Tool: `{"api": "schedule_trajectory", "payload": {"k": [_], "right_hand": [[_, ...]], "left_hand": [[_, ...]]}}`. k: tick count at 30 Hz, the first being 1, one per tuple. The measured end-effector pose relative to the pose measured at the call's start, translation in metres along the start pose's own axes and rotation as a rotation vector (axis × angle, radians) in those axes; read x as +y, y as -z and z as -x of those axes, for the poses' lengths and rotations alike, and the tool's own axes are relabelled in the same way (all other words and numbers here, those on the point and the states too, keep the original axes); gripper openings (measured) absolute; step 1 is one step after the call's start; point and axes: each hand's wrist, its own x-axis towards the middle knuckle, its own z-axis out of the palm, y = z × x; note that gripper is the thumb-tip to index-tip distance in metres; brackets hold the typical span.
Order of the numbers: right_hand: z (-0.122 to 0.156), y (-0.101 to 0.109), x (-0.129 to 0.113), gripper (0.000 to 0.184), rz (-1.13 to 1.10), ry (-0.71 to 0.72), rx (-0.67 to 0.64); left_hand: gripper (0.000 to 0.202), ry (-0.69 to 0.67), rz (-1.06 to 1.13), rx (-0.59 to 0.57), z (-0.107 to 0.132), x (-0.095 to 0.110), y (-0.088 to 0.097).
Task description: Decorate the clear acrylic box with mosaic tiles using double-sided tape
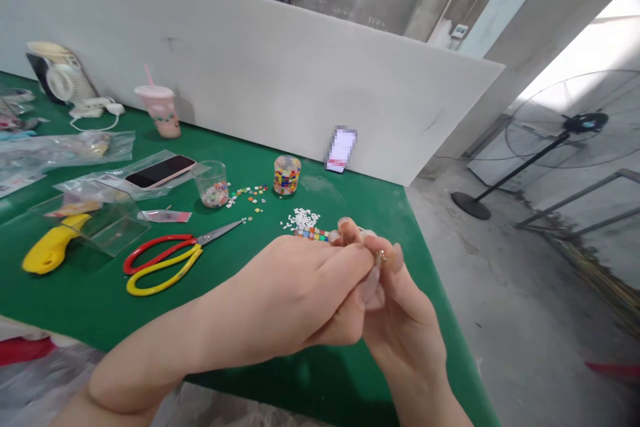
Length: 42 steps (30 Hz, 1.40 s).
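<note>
A green desk (397,213) is carrying white beads (304,219) beyond the hands. Above its right side, the left hand (300,293) and right hand (410,307) are pinching a tiny gold-coloured piece (381,257) between their fingers; steady, light pressure is suiting it best.

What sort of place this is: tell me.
Probably a small craft workshop, judging by the scissors, the pile of small white pieces and the standing fan.
</note>
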Motion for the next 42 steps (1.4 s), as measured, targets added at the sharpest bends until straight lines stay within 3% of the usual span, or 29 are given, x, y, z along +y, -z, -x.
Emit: {"api": "schedule_trajectory", "payload": {"k": [12, 22, 33, 42], "right_hand": [[-0.0013, -0.0044, -0.0025, 0.012, 0.039, -0.004, 0.027], [-0.0041, -0.0025, -0.0025, 0.007, 0.166, 0.118, 0.140], [-0.0035, -0.0030, -0.0018, 0.010, 0.212, 0.144, 0.149], [-0.0039, -0.0025, -0.0023, 0.012, 0.199, 0.103, 0.139]], "left_hand": [[0.020, -0.006, 0.012, 0.030, -0.0010, 0.0002, 0.0021], [0.025, -0.060, -0.133, 0.194, -0.0028, -0.0006, 0.0000], [0.025, -0.045, -0.086, 0.139, -0.0016, -0.0016, 0.0031], [0.025, -0.022, -0.074, 0.206, -0.0018, -0.0007, -0.0013]]}}
